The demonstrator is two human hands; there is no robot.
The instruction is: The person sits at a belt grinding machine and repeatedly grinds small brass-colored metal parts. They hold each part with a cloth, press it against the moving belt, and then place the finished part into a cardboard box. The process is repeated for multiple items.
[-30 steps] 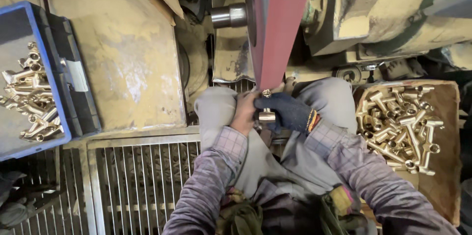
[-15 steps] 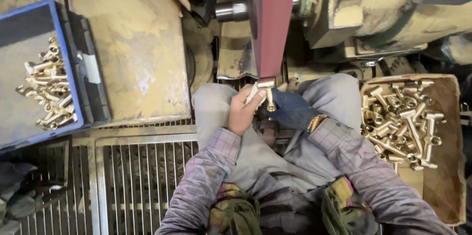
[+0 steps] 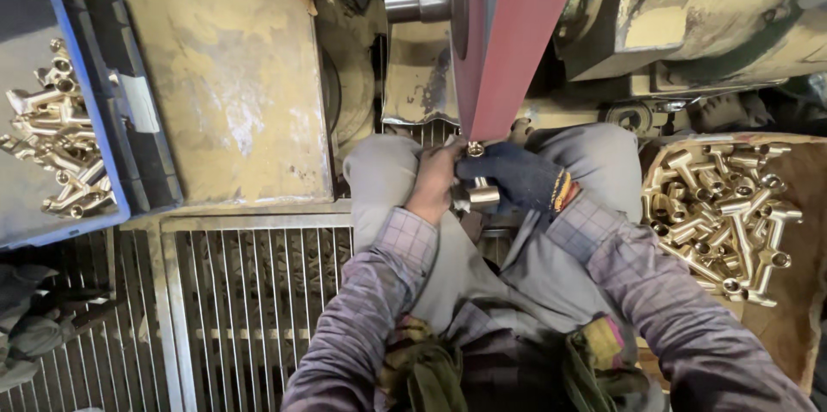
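You're gripping a brass fitting w/ both hands, pressing its top end against the red sanding belt. Bare left hand and dark-gloved right hand are closing fingers round it, above your knees. More brass fittings are lying in the wooden box at right and the blue crate at left.

Dim, even workshop light, soft shadows, glints on brass, edges perhaps slightly warped
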